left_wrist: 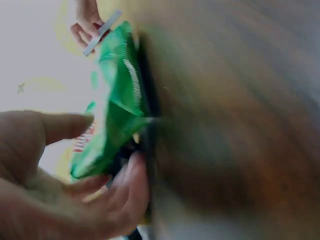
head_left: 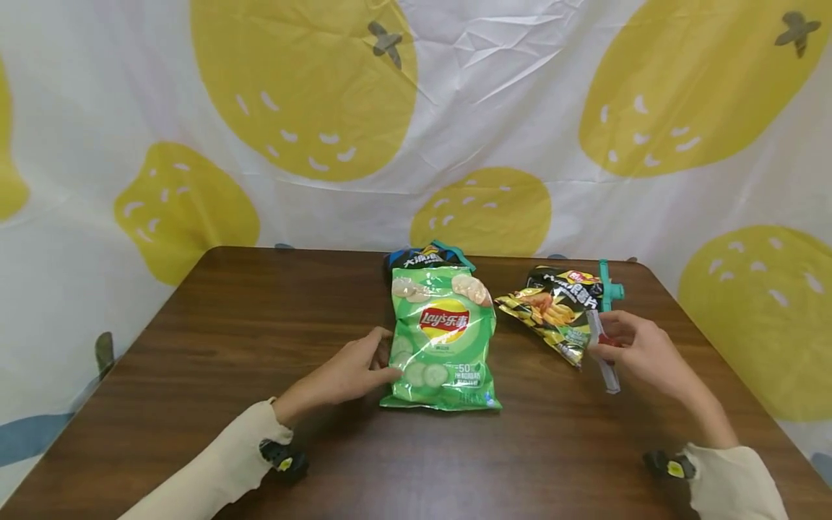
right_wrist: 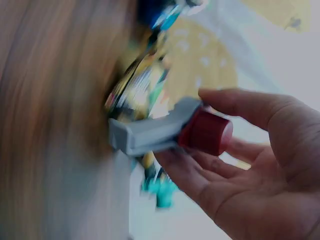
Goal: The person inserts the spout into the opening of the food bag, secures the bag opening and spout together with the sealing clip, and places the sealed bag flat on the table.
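Note:
A green Lay's chip bag [head_left: 442, 361] lies face up in the middle of the table. My left hand [head_left: 347, 368] is at its left edge, thumb over the front and the other fingers low beside it. Seen from the left wrist, a gap separates thumb and fingers around the bag's edge [left_wrist: 120, 95]. Between thumb and fingers, my right hand [head_left: 643, 350] pinches a long grey-white bag sealing clip [head_left: 604, 357] with a dark red round cap [right_wrist: 212, 132]. The clip is held tilted, just in front of a black and yellow chip bag [head_left: 555, 307].
A teal clip [head_left: 606, 285] with a spout closes the top of the black and yellow bag. Behind the green bag lies a dark blue bag [head_left: 416, 258], also with a teal clip [head_left: 455, 253]. A fruit-patterned cloth [head_left: 312, 209] hangs behind the wooden table [head_left: 260, 325].

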A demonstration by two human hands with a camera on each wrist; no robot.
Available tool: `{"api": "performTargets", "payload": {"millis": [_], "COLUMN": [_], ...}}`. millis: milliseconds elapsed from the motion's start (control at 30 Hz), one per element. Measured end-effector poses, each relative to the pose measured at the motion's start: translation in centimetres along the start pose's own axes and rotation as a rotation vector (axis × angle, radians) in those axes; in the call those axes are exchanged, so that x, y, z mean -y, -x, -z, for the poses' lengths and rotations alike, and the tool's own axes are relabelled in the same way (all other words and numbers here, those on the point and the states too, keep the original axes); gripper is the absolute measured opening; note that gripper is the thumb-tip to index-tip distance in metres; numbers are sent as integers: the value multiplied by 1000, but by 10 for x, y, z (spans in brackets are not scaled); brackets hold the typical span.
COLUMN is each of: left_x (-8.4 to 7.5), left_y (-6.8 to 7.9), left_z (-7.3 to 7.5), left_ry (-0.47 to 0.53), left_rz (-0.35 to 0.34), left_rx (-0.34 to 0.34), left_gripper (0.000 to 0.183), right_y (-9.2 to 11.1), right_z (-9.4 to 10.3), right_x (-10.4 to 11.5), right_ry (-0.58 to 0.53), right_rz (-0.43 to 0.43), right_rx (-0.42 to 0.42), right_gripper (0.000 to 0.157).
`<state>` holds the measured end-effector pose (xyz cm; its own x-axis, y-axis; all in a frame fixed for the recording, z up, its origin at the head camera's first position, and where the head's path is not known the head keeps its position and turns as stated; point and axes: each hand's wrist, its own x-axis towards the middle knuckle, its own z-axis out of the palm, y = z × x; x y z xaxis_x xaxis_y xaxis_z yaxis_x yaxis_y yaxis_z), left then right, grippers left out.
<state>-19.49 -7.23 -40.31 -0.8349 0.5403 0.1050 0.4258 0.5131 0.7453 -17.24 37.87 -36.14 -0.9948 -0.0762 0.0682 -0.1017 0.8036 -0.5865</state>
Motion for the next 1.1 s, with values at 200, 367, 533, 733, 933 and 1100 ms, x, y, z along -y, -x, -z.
{"api": "performTargets", "payload": {"millis": [200, 367, 533, 733, 933, 1100], "left_x": [-26, -50, -53, -41, -33, -34], "left_y": [4, 11, 14, 13, 14, 14], "left_z": [-5, -21, -35, -38, -40, -43], "left_ry": [-25, 162, 394, 515, 402, 238], "left_rz": [-67, -175, -171, -180, -204, -258], "left_rx": [-240, -33, 269, 336, 324, 281], "left_gripper": [31, 31, 27, 6, 4, 8], "right_y": [5, 9, 18, 25, 20, 17], "right_z": [-27, -63, -93, -107, -112, -116], "right_x": [50, 103, 150, 167, 162, 156], "right_ry": [-342, -619, -777, -445, -374, -439], "right_rz": [176, 334, 429, 520, 525, 509], "right_rx": [115, 213, 285, 182, 301, 349], "right_gripper": [46, 42, 41, 37, 21, 24]}}
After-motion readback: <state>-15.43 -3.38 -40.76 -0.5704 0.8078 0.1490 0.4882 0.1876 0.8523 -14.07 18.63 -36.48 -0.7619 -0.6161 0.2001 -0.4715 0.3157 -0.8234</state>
